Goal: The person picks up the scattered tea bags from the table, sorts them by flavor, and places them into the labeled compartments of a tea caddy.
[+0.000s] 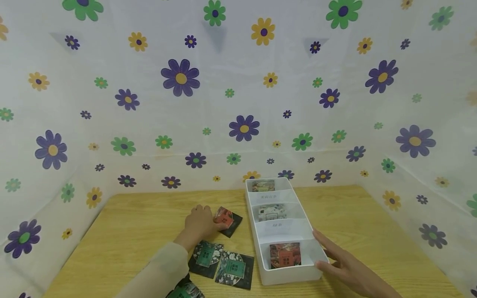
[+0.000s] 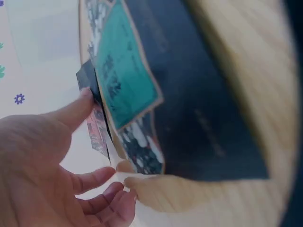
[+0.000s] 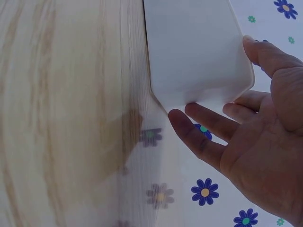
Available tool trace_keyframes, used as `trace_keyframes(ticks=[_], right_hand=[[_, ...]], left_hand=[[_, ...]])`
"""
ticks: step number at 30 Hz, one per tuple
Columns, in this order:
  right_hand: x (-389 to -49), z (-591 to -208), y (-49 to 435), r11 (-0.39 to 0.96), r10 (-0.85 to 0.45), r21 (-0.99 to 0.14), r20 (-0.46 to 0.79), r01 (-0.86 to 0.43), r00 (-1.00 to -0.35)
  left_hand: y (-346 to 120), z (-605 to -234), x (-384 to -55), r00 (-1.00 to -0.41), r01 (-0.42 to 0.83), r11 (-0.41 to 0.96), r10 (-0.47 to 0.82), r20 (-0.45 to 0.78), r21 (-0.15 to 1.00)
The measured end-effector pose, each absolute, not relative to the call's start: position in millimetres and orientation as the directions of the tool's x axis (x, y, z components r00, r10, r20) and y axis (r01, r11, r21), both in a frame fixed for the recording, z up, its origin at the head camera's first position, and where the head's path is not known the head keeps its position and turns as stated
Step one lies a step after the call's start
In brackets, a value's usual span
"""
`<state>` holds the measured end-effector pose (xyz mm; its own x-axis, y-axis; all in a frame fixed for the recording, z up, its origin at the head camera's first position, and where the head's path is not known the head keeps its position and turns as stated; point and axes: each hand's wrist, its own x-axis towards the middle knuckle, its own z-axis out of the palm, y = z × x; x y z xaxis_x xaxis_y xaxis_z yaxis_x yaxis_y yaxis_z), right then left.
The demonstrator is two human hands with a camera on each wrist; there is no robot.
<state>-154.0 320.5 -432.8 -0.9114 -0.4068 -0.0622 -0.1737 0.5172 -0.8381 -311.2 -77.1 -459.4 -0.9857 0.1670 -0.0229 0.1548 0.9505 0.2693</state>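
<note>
I have the left hand (image 1: 199,225) at the red sachet (image 1: 228,221), which lies on the table (image 1: 149,223) left of the tray (image 1: 283,275); the thumb presses on its face while the other fingers are loosely bent, apart from each other, and I can't tell whether any fingertip touches it. My right hand (image 1: 344,263) rests at the tray's near right corner, thumb at the rim and fingers slightly spread along the side wall, I'd judge to steady it. The tray stands lengthwise away from me, probably so each compartment is easy to reach. Two green sachets (image 1: 234,269) lie face up just beside each other, labels showing, likely for sorting by colour; a third green one (image 1: 186,291) is partly hidden by the sleeve (image 1: 160,269). Inside the tray, a red packet (image 1: 285,255) leans in the nearest compartment, a pale packet (image 1: 272,212) farther back and a greenish packet (image 1: 263,186) at the far end. The coloured panels carry what look like Chinese characters, too small for me to read surely; the grey lettering on the tray's dividers is fainter, and I can make out no brand
</note>
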Motion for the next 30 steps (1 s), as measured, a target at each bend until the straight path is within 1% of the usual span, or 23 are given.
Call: trace_keyframes(ticks=[3,5,10,15,22,26,30], right_hand=[[-153,-433,320,0.517,-0.408,-0.839,-0.068,-0.17,-0.91],[-153,-432,320,0.521,-0.402,-0.838,-0.071,-0.163,-0.913],[-151,-429,318,0.539,-0.378,-0.83,-0.089,-0.141,-0.922],[-150,-428,318,0.548,-0.374,-0.824,-0.091,-0.141,-0.923],[-151,-432,320,0.501,-0.406,-0.852,-0.078,-0.15,-0.911],[-152,-433,320,0.487,-0.413,-0.858,-0.061,-0.164,-0.909],[-153,-434,321,0.47,-0.424,-0.866,-0.051,-0.172,-0.904]], left_hand=[[-76,-459,-313,-0.986,0.153,0.948,0.166,-0.023,0.28],[-75,-459,-315,-0.984,0.16,0.937,0.175,-0.018,0.312],[-72,-460,-319,-0.979,0.182,0.877,0.201,0.004,0.445],[-70,-462,-317,-0.965,0.244,0.798,0.255,0.058,0.551],[-74,-465,-318,-0.951,0.292,0.65,0.274,0.142,0.702],[-82,-463,-319,-0.941,0.332,0.585,0.261,0.216,0.74],[-91,-457,-318,-0.932,0.362,0.574,0.23,0.28,0.735]])
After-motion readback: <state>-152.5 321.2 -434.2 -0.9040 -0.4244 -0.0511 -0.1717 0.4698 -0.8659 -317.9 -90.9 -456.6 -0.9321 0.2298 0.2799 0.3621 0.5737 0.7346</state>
